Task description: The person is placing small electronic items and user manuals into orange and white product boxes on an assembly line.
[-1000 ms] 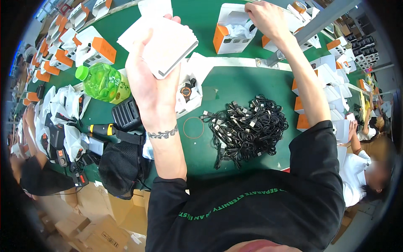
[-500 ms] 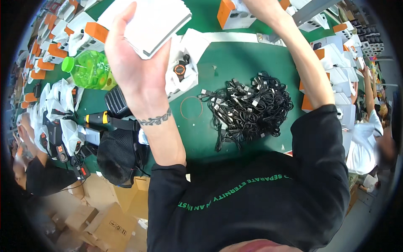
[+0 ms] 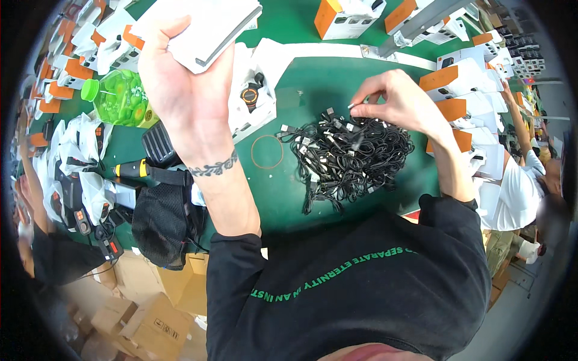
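Observation:
In my left hand (image 3: pixel 189 102), raised at the upper left, rests a thick stack of white leaflets (image 3: pixel 211 27), with the thumb across its top. My right hand (image 3: pixel 400 102) is at the far edge of a heap of black USB cables (image 3: pixel 355 159). Its thumb and forefinger pinch a small pale tip that looks like a cable plug. Beside my left wrist stands an open white box (image 3: pixel 256 117), partly behind the hand, with a black and orange smartwatch (image 3: pixel 249 96) in white wrapping inside. A thin rubber band (image 3: pixel 267 152) lies between that box and the cables.
A green-capped bottle (image 3: pixel 123 99) stands left of my left hand. Nearer are a black mesh bag (image 3: pixel 162 222) and wrapped devices (image 3: pixel 93 192). White and orange boxes (image 3: pixel 454 81) line the right side, by a metal post (image 3: pixel 421 24). Co-workers sit at both sides.
My right hand has come back from the box at the far side to the cable heap, its fingers now pinched. The left hand with the leaflets has shifted slightly left.

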`<state>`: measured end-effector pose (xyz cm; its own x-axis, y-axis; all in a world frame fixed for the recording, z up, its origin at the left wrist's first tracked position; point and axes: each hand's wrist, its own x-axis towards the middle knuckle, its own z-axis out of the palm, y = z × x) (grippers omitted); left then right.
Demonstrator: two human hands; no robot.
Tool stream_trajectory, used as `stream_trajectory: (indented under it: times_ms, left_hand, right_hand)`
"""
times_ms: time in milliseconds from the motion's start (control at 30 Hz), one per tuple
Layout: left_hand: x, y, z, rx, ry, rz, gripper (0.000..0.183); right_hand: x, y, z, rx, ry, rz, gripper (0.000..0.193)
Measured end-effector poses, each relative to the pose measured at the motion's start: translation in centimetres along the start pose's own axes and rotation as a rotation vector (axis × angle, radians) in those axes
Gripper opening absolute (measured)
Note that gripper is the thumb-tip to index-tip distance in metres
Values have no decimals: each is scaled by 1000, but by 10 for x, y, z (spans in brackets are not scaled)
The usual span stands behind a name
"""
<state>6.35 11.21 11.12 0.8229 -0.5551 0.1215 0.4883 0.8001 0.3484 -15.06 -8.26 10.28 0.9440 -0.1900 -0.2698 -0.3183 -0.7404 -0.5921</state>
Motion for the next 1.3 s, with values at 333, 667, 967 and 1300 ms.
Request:
stream_trajectory:
  times_ms: [333,667,967,1300]
  left_hand:
    - [-1,0,-1,64,-201,-61,65]
    - [-7,-2,16,159,-169,-53,49]
    - [-7,-28,-6,365,-50,-132,40]
    - [-15,-11,6,586,-144,-47,45]
  right_hand:
    - [50,16,-59,-231,638,-296,21]
    - [145,110,-67,-611,698,-119,16]
    - [67,-7,-76,-336,980,-584,24]
    - [73,-125,-95,-300,830,-721,13]
